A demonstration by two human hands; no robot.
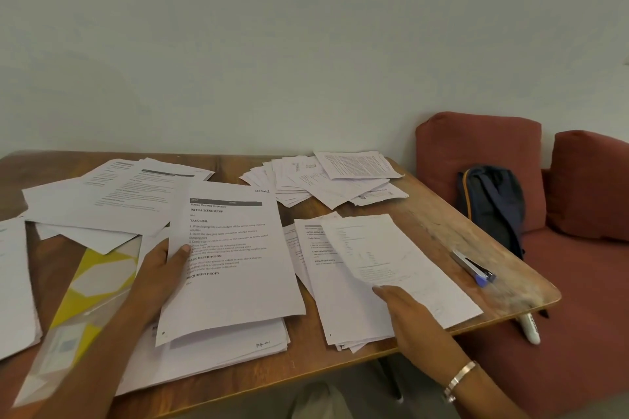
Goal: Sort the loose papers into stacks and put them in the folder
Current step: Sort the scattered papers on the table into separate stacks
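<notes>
On table (425, 214), left hand (160, 269) holds "TASK GOAL" sheet (231, 258).

Left hand (160, 274) pinching printed sheet (235, 258), right hand (405, 309) flat on stack (357, 303).

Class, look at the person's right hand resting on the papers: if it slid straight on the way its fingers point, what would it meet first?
Probably only more paper: the right hand points up-left across the top sheet of the right stack; beyond lies the fanned pile. Depth is uncertain.
</notes>
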